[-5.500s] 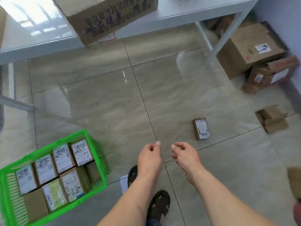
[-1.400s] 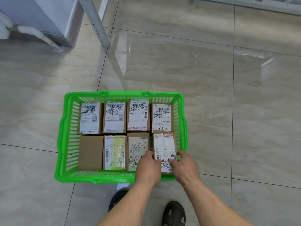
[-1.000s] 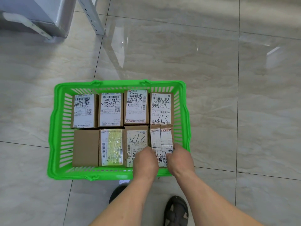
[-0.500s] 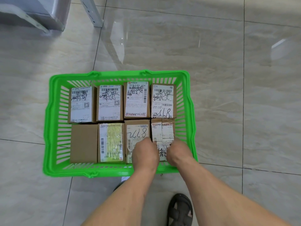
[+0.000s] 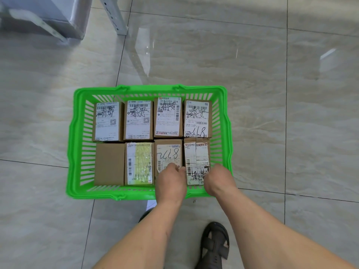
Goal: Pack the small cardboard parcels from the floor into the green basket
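The green basket stands on the tiled floor in front of me. Several small cardboard parcels with white labels fill it in two rows. The newest parcel, with a torn white label, sits in the near right corner, next to the parcel marked 8772. My left hand grips its left edge and my right hand grips its right edge, both with fingers curled down over the near end. The parcel's near end is partly hidden by my hands.
A grey metal table leg and a grey box-like base stand at the far left. My foot in a dark sandal is just behind the basket. A scrap of white paper lies under the basket's near rim.
Both hands have pressed the torn-label parcel down into the near right corner of the basket, level with its neighbours. Before that I carried it over from the floor.
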